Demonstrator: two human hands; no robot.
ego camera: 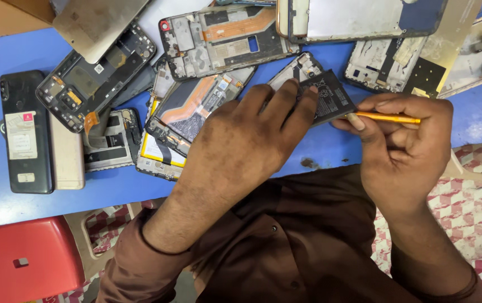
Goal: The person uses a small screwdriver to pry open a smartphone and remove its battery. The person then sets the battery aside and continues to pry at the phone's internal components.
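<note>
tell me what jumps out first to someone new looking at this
At centre, the left hand presses on a black phone battery while the right hand holds a thin orange tool at its edge. Behind them, opened phone frames lie piled on the blue table; a red stool sits at lower left.

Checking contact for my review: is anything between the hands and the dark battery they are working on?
Nothing visible. The left hand presses its fingertips directly on the black battery. The right hand grips a thin orange tool whose tip meets the battery's edge, with only bare blue table below.
</note>
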